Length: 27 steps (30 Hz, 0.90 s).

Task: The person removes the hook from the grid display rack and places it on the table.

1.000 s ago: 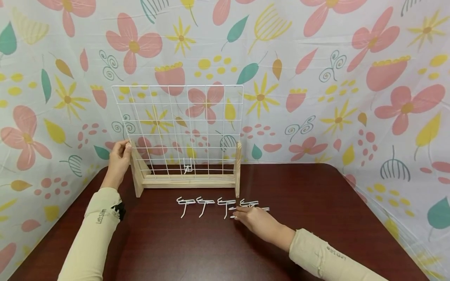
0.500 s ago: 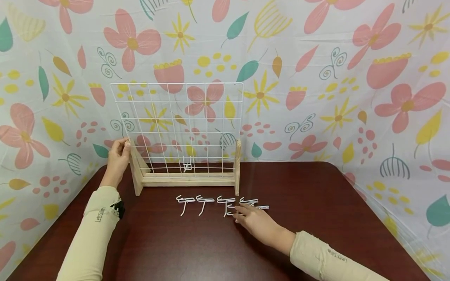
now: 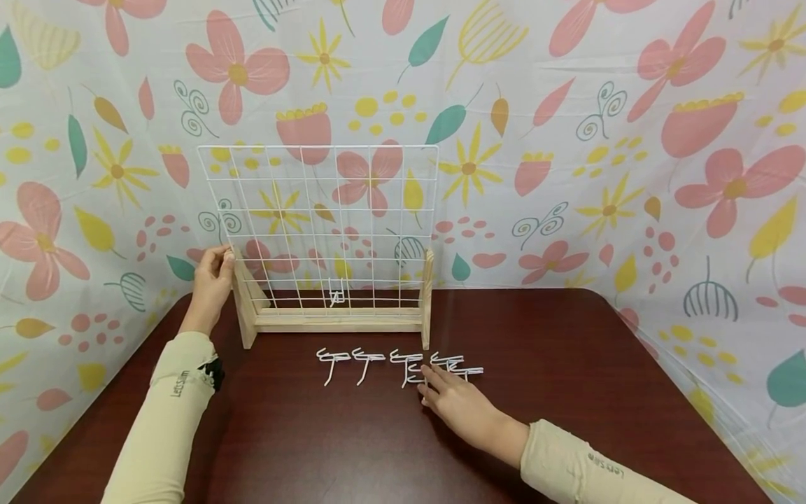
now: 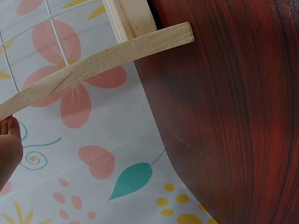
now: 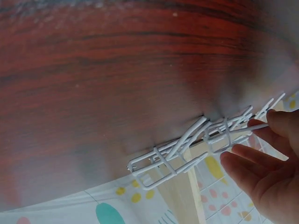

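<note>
A white wire grid panel (image 3: 317, 210) stands upright in a wooden stand (image 3: 336, 323) at the back of a dark red-brown table (image 3: 567, 392). One white hook (image 3: 336, 295) hangs low on the grid. My left hand (image 3: 217, 269) grips the stand's left post; in the left wrist view only a fingertip (image 4: 9, 149) shows beside the stand's wooden foot (image 4: 117, 51). Several white wire hooks (image 3: 368, 358) lie in a row in front of the stand. My right hand (image 3: 434, 385) pinches the end of one hook (image 5: 187, 144) from the tangled right end of the row.
A flower-patterned cloth (image 3: 630, 140) hangs behind and on both sides of the table. The table's curved left edge (image 4: 163, 140) runs close under the stand's foot. Bare table surface lies to the right and in front of the hooks.
My right hand has drawn back slightly toward me, and a hook at the right end of the row has shifted with it. The left hand has stayed on the stand.
</note>
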Each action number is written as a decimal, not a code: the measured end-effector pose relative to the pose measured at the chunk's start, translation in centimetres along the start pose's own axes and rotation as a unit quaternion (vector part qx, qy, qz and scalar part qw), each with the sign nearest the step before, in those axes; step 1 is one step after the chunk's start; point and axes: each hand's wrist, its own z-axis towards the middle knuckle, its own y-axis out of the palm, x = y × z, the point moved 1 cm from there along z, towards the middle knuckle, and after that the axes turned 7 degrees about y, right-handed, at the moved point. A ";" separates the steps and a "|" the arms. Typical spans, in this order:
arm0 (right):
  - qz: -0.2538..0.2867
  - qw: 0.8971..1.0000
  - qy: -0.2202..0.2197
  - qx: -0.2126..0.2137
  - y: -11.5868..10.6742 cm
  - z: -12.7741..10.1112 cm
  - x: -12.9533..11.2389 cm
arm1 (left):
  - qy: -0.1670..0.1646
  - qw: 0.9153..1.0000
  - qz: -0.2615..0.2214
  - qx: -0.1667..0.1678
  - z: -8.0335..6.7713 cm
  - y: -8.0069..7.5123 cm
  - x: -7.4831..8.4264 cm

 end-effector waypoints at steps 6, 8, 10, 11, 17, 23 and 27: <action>0.010 1.000 0.019 -0.010 0.3 0.2 0.1 | 0.002 1.000 0.000 0.007 0.1 0.1 0.0; 0.006 1.000 0.022 -0.015 0.4 0.3 0.1 | 0.001 1.000 0.001 0.005 0.1 0.1 0.0; -0.001 1.000 0.022 -0.018 0.5 0.3 0.2 | -0.001 1.000 0.003 0.002 0.1 0.0 0.0; -0.007 1.000 0.021 -0.020 0.5 0.4 0.2 | -0.002 1.000 0.003 0.001 0.1 0.0 0.0; -0.027 0.999 0.018 -0.024 0.6 0.5 0.2 | -0.009 1.000 0.001 -0.002 0.1 0.0 0.0; -0.045 0.998 0.014 -0.034 0.7 0.5 0.5 | -0.014 1.000 0.001 0.006 0.1 0.2 -0.2; -0.055 0.998 0.000 -0.024 0.8 0.5 0.5 | -0.014 1.000 0.004 0.005 0.1 0.1 -0.1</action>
